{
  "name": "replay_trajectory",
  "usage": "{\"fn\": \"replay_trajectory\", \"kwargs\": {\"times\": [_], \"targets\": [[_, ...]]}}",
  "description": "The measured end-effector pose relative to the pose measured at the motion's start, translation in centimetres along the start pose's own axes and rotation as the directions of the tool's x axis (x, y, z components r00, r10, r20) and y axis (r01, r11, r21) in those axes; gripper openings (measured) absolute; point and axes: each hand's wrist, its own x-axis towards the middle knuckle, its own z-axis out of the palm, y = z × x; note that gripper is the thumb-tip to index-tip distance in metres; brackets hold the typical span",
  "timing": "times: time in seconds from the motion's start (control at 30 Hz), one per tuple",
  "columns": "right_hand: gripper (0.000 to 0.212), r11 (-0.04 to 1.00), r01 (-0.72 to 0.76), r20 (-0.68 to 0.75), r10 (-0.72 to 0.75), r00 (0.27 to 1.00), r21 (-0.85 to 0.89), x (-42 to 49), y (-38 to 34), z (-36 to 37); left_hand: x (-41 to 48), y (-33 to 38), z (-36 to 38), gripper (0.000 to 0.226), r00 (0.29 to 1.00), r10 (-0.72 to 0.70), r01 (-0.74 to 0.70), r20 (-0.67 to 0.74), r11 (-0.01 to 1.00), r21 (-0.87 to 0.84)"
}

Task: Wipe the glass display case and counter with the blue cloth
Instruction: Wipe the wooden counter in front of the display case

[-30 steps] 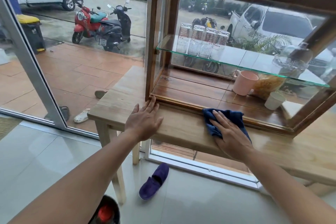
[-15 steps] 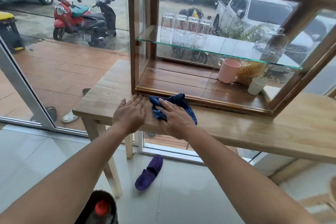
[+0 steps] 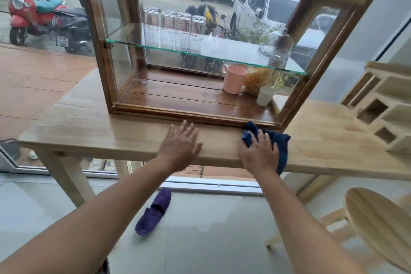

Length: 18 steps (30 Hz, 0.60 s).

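A wood-framed glass display case (image 3: 104,55) stands on a light wooden counter (image 3: 89,127). My right hand (image 3: 259,153) presses a crumpled blue cloth (image 3: 281,147) flat on the counter, just in front of the case's lower right corner. My left hand (image 3: 181,143) lies flat on the counter with fingers spread, its fingertips close to the case's bottom frame near the middle. Inside the case, a glass shelf (image 3: 222,51) carries several upturned glasses (image 3: 175,29), and a pink mug (image 3: 234,79) and a white cup (image 3: 264,95) stand on its wooden floor.
A wooden rack with compartments (image 3: 382,109) stands on the counter at the right. A round wooden stool (image 3: 378,222) is at lower right. A purple slipper (image 3: 154,212) lies on the floor under the counter. Scooters (image 3: 33,13) are parked outside the window.
My right hand has slid the blue cloth rightward along the counter, from beside my left hand to the case's right end. The left hand has also shifted right, from the left corner to the middle.
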Motion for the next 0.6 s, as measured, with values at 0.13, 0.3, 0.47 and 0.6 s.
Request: {"fn": "replay_trajectory", "kwargs": {"times": [0.13,0.3,0.47,0.6], "targets": [[0.057,0.943,0.332,0.006,-0.332,0.943,0.033,-2.0,-2.5,0.4,2.0,3.5,0.8,0.059,0.999,0.053,-0.053,0.01,0.998,0.029],[0.053,0.907,0.399,0.033,-0.407,0.913,0.137,-0.2,5.2,-1.2,2.8,5.4,1.7,0.056,1.0,0.008,-0.007,-0.028,0.999,0.038],[0.055,1.0,-0.026,0.014,0.026,1.0,0.012,3.1,13.5,-2.0,2.7,5.4,1.9,0.057,0.998,-0.008,0.01,-0.067,0.999,0.038],[0.058,0.999,-0.042,0.017,0.042,0.999,-0.03,1.9,9.3,-1.5,2.6,5.6,1.8,0.057,0.997,-0.021,0.026,-0.073,0.997,0.067]]}}
